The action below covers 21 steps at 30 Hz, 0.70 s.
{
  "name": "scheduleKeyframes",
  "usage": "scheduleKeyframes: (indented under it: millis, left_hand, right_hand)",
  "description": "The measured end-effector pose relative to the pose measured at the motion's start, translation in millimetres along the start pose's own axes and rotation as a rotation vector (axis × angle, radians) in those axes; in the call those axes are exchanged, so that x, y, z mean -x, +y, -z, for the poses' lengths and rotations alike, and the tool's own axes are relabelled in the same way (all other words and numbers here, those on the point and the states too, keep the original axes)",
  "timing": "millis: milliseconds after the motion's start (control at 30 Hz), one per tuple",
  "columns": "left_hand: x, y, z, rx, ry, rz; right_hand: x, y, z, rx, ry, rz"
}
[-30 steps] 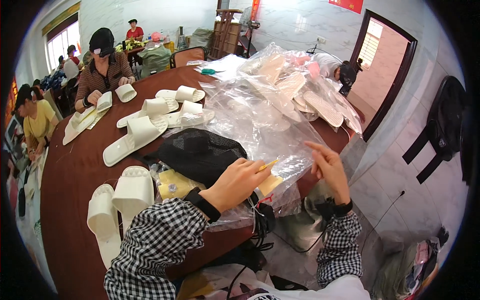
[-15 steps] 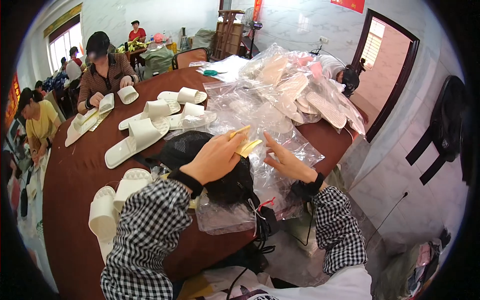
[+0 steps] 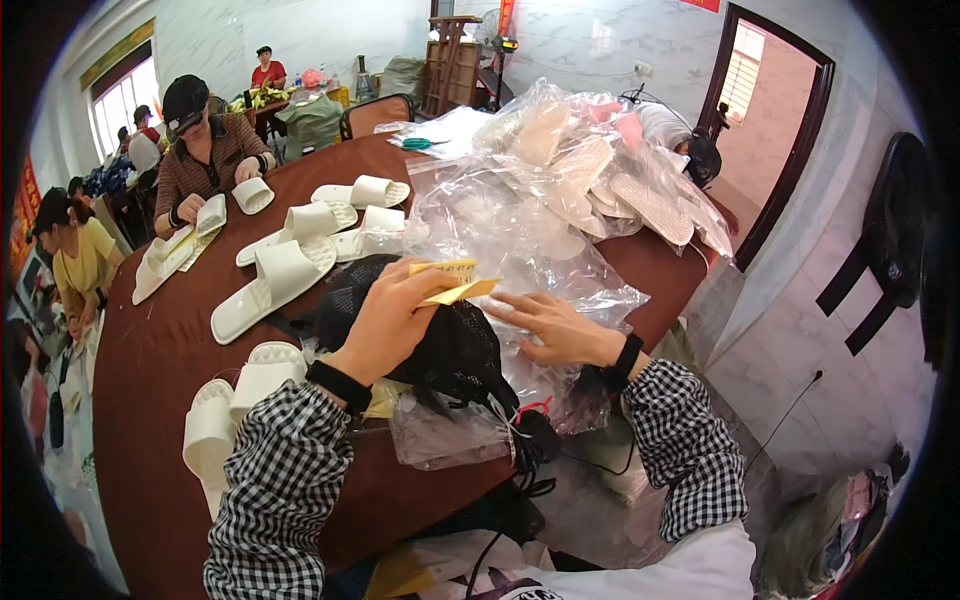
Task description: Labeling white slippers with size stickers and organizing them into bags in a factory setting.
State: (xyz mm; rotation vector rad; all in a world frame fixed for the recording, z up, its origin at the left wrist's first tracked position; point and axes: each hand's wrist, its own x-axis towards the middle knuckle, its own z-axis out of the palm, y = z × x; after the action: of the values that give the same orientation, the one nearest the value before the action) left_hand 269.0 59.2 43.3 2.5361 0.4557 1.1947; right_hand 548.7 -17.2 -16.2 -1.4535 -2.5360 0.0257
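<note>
My left hand point(image 3: 388, 318) grips a folded yellow sheet of printed stickers point(image 3: 462, 287), pinched along its left side. My right hand point(image 3: 568, 328) has its fingers stretched out toward the sheet's right end. Whether a fingertip touches the paper or carries a small label, I cannot make out. Below both hands lies a black mesh drawstring bag point(image 3: 455, 350), partly on clear plastic bags point(image 3: 590, 275). A white slide slipper point(image 3: 275, 288) rests left of the mesh bag, with several more behind it. Beside my left sleeve sit two other white slippers, one nearer point(image 3: 208, 430) and one partly covered point(image 3: 268, 375).
A heap of bagged insoles point(image 3: 650, 205) covers the far right of the brown table point(image 3: 150, 430). Green-handled scissors point(image 3: 416, 144) lie behind. Across the table a co-worker point(image 3: 210, 150) handles a slipper. A black backpack point(image 3: 893, 235) hangs on the right wall.
Both hands have moved slightly left and lower; the right fingers now point left toward the sheet. The yellow sheet shows more of its printed face. The view has shifted a little.
</note>
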Motion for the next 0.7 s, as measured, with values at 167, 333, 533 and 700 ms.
scheduleKeyframes:
  millis: [167, 333, 533, 700]
  left_hand:
    - [-16, -2, -4, -0.028, 0.184, 0.068]
    - [-28, -26, -31, -0.074, 0.075, 0.025]
    - [1, -28, 10, -0.061, -0.044, 0.079]
    - [74, -24, 129, 0.026, -0.108, 0.238]
  right_hand:
    - [-12, -12, -15, 0.076, -0.065, 0.271]
    - [-5, -13, -7, -0.829, -0.089, 0.013]
    - [15, -32, 32, -1.104, 0.148, -0.417]
    - [4, -79, 91, -0.961, 0.248, -0.361]
